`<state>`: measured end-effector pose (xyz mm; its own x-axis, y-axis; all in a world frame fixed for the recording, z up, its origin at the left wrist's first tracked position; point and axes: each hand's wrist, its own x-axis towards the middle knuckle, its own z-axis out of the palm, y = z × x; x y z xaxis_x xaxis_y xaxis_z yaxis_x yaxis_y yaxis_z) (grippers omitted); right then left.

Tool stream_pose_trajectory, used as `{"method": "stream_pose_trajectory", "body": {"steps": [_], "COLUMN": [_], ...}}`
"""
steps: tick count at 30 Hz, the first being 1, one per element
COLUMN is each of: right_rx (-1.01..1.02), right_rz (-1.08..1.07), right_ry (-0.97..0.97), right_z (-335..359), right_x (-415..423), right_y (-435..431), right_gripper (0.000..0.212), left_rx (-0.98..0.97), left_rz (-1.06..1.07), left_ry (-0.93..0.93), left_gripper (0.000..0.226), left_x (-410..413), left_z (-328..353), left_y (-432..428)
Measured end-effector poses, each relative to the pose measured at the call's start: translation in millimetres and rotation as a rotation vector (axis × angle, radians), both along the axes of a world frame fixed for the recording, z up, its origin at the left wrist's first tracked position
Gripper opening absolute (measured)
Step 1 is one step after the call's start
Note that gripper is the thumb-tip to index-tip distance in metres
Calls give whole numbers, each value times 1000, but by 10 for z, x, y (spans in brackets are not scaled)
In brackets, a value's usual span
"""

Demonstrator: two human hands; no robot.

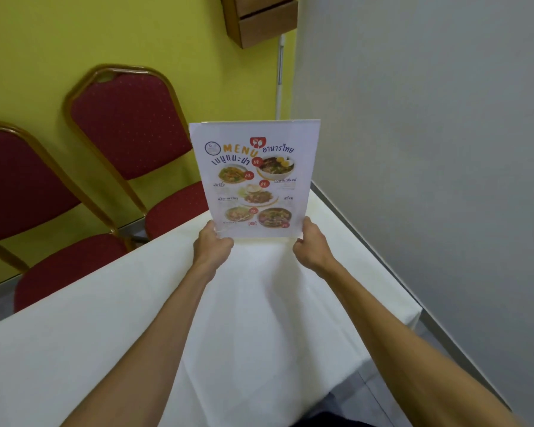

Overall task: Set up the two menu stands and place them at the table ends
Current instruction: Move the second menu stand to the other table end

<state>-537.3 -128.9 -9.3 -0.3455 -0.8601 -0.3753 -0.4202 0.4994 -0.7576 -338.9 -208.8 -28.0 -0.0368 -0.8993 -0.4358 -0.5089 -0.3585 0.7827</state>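
Note:
A clear menu stand [255, 180] holding a printed food menu stands upright near the far end of the table [105, 334], which is covered in a white cloth. My left hand [213, 245] grips the stand's lower left corner. My right hand [312, 245] grips its lower right corner. The stand's base is hidden behind my hands, so I cannot tell whether it rests on the cloth. Only one menu stand is in view.
Two red chairs with gold frames [127, 124] [19, 186] stand along the table's left side against a yellow wall. A grey wall [429, 149] runs close along the table's right edge. A wooden box [259, 20] hangs high on the wall.

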Motion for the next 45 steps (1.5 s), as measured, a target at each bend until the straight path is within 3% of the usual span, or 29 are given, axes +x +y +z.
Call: {"method": "stream_pose_trajectory", "body": {"steps": [24, 35, 45], "right_rx": [47, 13, 13], "right_rz": [-131, -253, -238], "right_ry": [24, -69, -11], "right_z": [-414, -686, -854], "right_x": [-232, -294, -368], "right_y": [-221, -164, -228], "right_gripper": [62, 56, 51], "left_rx": [24, 54, 102], "left_rz": [-82, -96, -108], "left_ry": [-54, -55, -7], "left_gripper": [57, 66, 77], "left_x": [-505, -551, -479], "left_z": [-182, -279, -393], "left_y": [-658, -791, -809]}}
